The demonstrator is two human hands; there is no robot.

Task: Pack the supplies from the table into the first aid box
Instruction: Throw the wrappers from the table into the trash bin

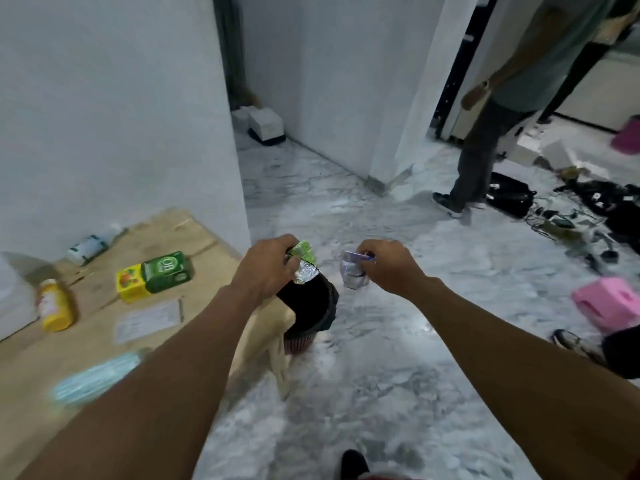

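Note:
My left hand (266, 268) grips crumpled green and silver wrappers (304, 261) above a bin lined with a black bag (308, 303) at the table's corner. My right hand (388, 265) holds crumpled purple and clear wrappers (351, 270) to the right of the bin, over the floor. On the cardboard-covered table (104, 306) lie a green and yellow box (154, 275), a yellow bottle (55, 308), a white tube (88, 247), a flat white sachet (149, 320) and pale blue face masks (93, 375). No first aid box is in view.
A white wall stands behind the table. A person (502, 109) stands on the marble floor at the right, near black bags and cables (568, 209). A pink box (606, 303) lies on the floor at the right edge. A shoe (353, 464) shows at the bottom.

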